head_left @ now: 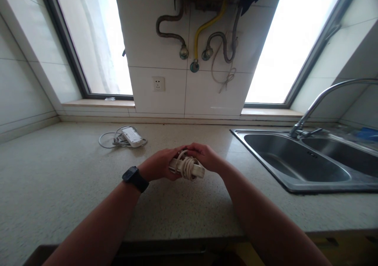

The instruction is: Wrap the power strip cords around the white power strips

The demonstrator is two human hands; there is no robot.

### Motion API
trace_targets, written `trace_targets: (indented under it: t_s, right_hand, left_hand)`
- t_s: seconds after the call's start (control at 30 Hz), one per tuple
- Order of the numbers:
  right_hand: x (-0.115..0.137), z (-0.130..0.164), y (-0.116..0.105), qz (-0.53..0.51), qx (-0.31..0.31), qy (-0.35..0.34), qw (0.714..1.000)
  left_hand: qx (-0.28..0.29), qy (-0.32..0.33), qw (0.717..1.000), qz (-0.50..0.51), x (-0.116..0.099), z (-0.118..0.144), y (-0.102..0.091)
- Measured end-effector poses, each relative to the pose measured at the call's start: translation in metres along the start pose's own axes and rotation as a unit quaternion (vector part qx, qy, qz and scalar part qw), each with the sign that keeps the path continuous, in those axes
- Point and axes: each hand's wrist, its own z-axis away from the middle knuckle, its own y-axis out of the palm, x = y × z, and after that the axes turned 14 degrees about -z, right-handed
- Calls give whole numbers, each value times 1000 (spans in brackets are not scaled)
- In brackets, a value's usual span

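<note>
- Left hand (158, 166) and right hand (206, 155) meet over the bench (59, 179), both closed around a white power strip (186, 167) with its cord wound round it.
- Left fingers curl under the strip's near end; right fingers wrap over the far side of the coil. The strip sits just above the bench, roughly centre, well left of the sink (295, 163).
- Risk: the coil looks loose, with one loop standing proud at the top. If the grip eases, the turns could spring off, since the stiff round cable wants to uncoil.
- Risk: smooth plastic housing, so it could slip endwise out of the cord bundle.
- Risk: the sink and faucet (325, 96) are close on the right; a wet basin plus an electrical strip is a bad combination if it gets set down there.
- Second power strip (130, 136) lies further back left with grey cord sprawled loose; it is well apart, so no tangle.
- Bench: speckled stone, polished, flat. Sink: brushed steel, double bowl. Wall: glossy white tile with a socket (158, 84).
- Black watch (134, 178) on the left wrist.
</note>
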Motion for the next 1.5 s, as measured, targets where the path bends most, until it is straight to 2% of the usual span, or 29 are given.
trace_targets:
  t_s: [0.13,0.33,0.43,0.57,0.8,0.97,1.1,1.27,1.37,1.5]
  right_hand:
    - [-2,0,1,15,-20,11,1000]
    - [2,-2,4,39,-46,-5,998]
    - [-1,-2,3,14,-40,-13,999]
    - [-3,0,2,-37,-37,-17,999]
    - [11,2,3,121,-44,-48,991]
    - [17,3,4,156,-40,-61,985]
    - [15,2,6,168,-32,-84,982]
    - [4,-1,10,113,-61,-91,988]
    - [-3,-3,11,48,-71,-50,995]
    - [-10,-6,11,-53,-77,7,996]
  left_hand:
    - [-2,0,1000,-26,0,0,2]
    - [-25,-39,991,-129,1,2,5]
    - [-33,-14,991,-126,5,3,7]
    - [-14,4,995,-103,12,4,11]
    - [-1,19,996,-85,13,4,8]
    - [-5,13,997,-74,6,4,2]
    - [-25,2,997,-70,1,2,7]
    - [-80,-31,995,-55,-1,1,17]
    - [-88,-54,993,-54,-3,1,19]
    - [-88,-50,993,-55,-3,0,19]
